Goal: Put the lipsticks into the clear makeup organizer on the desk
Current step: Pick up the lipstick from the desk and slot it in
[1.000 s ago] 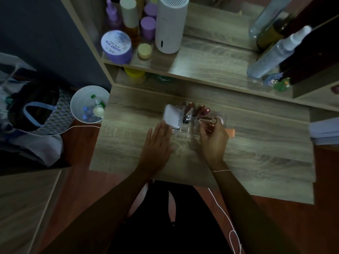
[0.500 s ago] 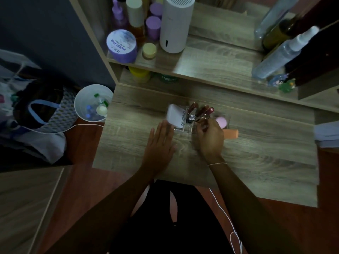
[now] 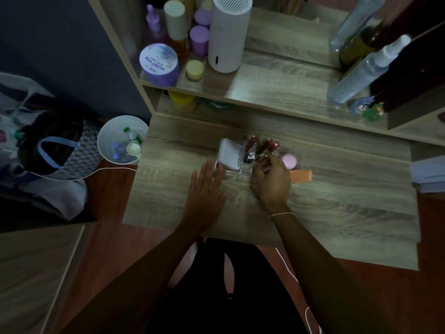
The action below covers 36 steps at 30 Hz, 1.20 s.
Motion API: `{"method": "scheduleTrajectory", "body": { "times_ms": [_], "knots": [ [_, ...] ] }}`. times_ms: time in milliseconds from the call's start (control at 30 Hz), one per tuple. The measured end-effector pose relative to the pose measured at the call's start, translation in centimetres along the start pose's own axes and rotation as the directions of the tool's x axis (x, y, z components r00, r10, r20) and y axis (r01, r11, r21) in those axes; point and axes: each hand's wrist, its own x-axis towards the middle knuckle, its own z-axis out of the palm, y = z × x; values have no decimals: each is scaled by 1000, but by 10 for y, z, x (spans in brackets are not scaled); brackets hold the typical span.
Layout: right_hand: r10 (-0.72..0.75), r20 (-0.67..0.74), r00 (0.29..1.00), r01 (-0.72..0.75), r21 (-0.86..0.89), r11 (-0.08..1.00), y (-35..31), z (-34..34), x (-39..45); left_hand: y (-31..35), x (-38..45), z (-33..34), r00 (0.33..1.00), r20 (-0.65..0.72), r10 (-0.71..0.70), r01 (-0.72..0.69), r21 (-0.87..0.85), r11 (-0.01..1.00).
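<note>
While right hand (image 3: pixel 273 179) closes, maybe on a lipstick, at clear plastic makeup organizer (image 3: pixel 243 170) | lower it upright | left hand (image 3: pixel 207 194) flat, empty.

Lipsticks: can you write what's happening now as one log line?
left hand: flat on desk | right hand: fingers at clear organizer | lipsticks: standing in organizer | orange item: lying beside organizer

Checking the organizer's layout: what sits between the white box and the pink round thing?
In the head view, the lipsticks stand between the white box and the pink round thing, with the right hand at them.
</note>
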Motion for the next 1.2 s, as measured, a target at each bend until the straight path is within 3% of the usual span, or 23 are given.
{"method": "scheduleTrajectory", "body": {
  "times_ms": [167,367,767,1200],
  "knots": [
    [-27,-30,999,28,40,999,2,-4,-5,14,13,-12,993,-41,114,-116,-32,993],
    [26,-18,1000,-25,40,999,5,-10,-7,34,39,-21,955,41,293,-296,150,943],
    [-44,40,998,43,40,998,11,-9,0,32,55,-27,949,98,299,-314,282,906],
    [-57,72,996,52,67,996,15,-14,-4,22,60,-22,937,101,335,-349,209,913]
  ]
}}
